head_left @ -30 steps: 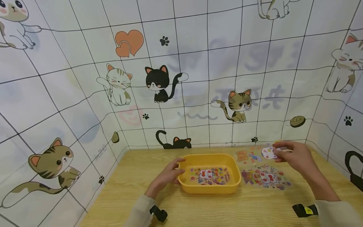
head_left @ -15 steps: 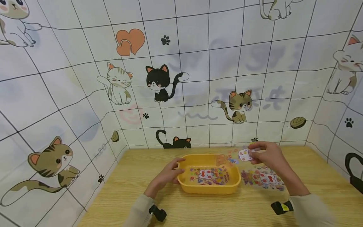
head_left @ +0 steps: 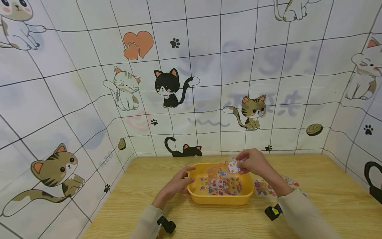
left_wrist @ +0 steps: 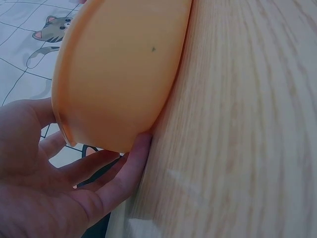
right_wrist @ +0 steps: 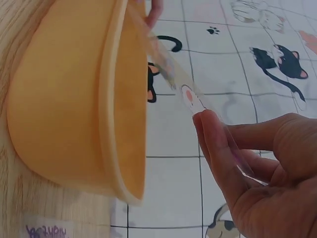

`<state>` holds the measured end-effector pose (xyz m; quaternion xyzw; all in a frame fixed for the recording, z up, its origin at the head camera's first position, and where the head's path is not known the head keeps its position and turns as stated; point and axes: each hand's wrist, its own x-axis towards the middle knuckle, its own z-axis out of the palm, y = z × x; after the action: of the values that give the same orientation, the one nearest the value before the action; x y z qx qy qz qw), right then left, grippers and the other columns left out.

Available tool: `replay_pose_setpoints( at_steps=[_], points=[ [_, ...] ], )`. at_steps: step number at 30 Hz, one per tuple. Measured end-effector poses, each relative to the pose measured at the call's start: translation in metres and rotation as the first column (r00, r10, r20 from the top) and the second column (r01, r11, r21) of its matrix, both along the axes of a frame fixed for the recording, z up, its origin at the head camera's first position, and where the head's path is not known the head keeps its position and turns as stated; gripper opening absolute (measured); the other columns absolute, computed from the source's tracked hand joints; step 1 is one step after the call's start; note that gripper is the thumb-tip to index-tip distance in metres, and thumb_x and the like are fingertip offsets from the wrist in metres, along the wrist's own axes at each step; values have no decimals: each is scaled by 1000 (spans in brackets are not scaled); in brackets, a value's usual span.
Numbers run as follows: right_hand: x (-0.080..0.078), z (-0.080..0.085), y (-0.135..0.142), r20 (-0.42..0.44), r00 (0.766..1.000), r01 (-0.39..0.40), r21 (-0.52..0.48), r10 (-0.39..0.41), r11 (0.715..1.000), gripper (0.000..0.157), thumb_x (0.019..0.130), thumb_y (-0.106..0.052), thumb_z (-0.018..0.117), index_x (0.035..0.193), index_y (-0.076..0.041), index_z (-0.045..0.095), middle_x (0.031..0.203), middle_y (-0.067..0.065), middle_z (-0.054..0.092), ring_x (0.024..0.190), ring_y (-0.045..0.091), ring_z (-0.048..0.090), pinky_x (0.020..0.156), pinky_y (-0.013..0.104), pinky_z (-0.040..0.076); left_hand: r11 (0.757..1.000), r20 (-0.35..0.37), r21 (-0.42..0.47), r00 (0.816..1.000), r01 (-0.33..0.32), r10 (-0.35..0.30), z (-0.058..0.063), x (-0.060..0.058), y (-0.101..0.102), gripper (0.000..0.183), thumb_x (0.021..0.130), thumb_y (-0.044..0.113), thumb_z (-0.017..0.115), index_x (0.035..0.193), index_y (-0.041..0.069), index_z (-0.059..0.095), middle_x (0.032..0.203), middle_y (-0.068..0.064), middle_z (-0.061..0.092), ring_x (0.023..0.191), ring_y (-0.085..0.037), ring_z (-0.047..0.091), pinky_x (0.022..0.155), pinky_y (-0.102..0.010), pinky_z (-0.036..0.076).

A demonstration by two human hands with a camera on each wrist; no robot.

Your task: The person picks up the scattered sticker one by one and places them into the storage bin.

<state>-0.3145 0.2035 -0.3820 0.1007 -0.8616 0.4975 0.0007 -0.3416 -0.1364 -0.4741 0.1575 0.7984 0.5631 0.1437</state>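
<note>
A yellow plastic basin [head_left: 221, 199] stands on the table. My left hand [head_left: 176, 182] grips its left side, thumb over the rim and fingers against the outer wall [left_wrist: 109, 84]. In my right hand [head_left: 257, 163] a clear sticker sheet [head_left: 233, 167] with a white cartoon face is pinched between thumb and fingers. It slants over the basin's opening, seen nearly edge-on in the right wrist view [right_wrist: 190, 99]. Inside the basin lies another sticker sheet [head_left: 235, 188] with a red-bowed figure and small colourful prints, partly overlapped by the held one.
To the right of the basin, a further clear sticker sheet [head_left: 262, 188] lies on the wooden table [head_left: 209, 222], partly hidden by my right forearm. A cat-printed wall covering [head_left: 206, 99] rises behind the table and along both sides. A black loop-shaped object [head_left: 371, 179] is at the right edge.
My right hand has carried the pinched sticker sheet leftward, from over the table at the right to above the basin. The left hand and basin have stayed in place.
</note>
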Motion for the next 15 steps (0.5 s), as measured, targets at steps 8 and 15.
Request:
replay_pose_setpoints(
  at_steps=[8, 15],
  points=[
    [-14, -8, -27, 26, 997, -72, 55, 71, 996, 22, 89, 5, 71, 109, 13, 70, 94, 22, 70, 62, 19, 71, 60, 33, 65, 1000, 5, 2, 1000, 2, -2, -1, 1, 0, 49, 105, 20, 58, 153, 21, 46, 154, -24, 42, 117, -31, 63, 77, -41, 67],
    [-20, -13, -43, 39, 995, -90, 112, 86, 990, 20, 88, 5, 72, 106, 13, 71, 95, 20, 70, 62, 20, 72, 63, 39, 66, 1000, 4, 14, 1000, 12, -13, -3, 0, 0, 50, 105, 19, 59, 153, 20, 45, 151, -24, 44, 115, -29, 65, 76, -41, 67]
  ],
)
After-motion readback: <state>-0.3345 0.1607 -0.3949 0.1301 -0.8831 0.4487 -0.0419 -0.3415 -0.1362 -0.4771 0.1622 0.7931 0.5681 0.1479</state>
